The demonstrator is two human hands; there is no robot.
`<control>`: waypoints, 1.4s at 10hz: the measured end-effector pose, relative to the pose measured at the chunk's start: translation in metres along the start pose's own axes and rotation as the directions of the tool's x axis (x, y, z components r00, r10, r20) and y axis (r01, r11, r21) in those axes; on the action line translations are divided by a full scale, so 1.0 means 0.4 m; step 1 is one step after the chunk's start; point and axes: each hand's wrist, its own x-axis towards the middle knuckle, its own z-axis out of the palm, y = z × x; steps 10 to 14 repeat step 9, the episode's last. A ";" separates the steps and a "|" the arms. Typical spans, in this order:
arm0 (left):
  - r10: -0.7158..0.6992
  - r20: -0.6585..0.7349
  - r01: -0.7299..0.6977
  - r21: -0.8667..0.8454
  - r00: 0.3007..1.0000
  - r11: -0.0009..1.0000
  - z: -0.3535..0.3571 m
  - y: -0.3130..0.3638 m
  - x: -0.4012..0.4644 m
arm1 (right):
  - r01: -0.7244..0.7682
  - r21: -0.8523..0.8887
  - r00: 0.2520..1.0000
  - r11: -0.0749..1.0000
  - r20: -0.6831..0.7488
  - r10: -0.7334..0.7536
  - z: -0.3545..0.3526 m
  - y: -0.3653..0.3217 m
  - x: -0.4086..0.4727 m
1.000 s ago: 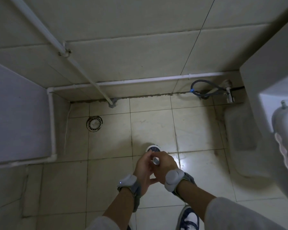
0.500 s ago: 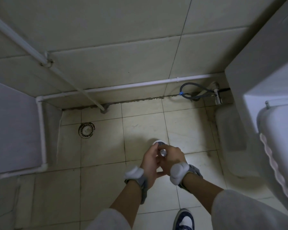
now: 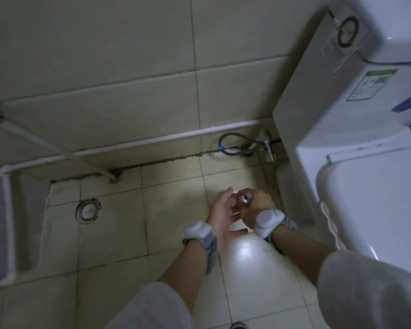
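Right hand (image 3: 255, 206) grips a small silver object (image 3: 246, 197); left hand (image 3: 223, 216) just beside.

You've got two hands in view: left hand (image 3: 223, 216), right hand (image 3: 256, 205). Two wrist trackers, one per wrist: left (image 3: 196, 230), right (image 3: 267, 219). One small silver object (image 3: 246, 197) in the right hand's grip; can't tell what it is. One toilet (image 3: 365, 186). One floor drain (image 3: 87, 210). One braided hose (image 3: 233, 144). One angle valve (image 3: 268, 148).
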 end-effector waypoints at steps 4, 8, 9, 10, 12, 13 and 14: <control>0.030 0.031 -0.032 0.077 0.999 0.997 0.155 0.015 0.048 | -0.004 0.065 0.997 0.998 -0.073 0.009 -0.110 0.090 0.066; 0.048 0.009 -0.049 0.108 0.999 0.993 0.183 0.048 -0.007 | 0.028 0.169 0.997 0.985 -0.071 -0.016 -0.171 0.094 0.048; 0.060 0.010 -0.060 0.109 0.998 0.992 0.182 0.069 -0.039 | 0.036 0.178 0.994 0.983 -0.109 -0.017 -0.184 0.083 0.035; 0.060 0.010 -0.060 0.109 0.998 0.992 0.182 0.069 -0.039 | 0.036 0.178 0.994 0.983 -0.109 -0.017 -0.184 0.083 0.035; 0.060 0.010 -0.060 0.109 0.998 0.992 0.182 0.069 -0.039 | 0.036 0.178 0.994 0.983 -0.109 -0.017 -0.184 0.083 0.035; 0.060 0.010 -0.060 0.109 0.998 0.992 0.182 0.069 -0.039 | 0.036 0.178 0.994 0.983 -0.109 -0.017 -0.184 0.083 0.035; 0.060 0.010 -0.060 0.109 0.998 0.992 0.182 0.069 -0.039 | 0.036 0.178 0.994 0.983 -0.109 -0.017 -0.184 0.083 0.035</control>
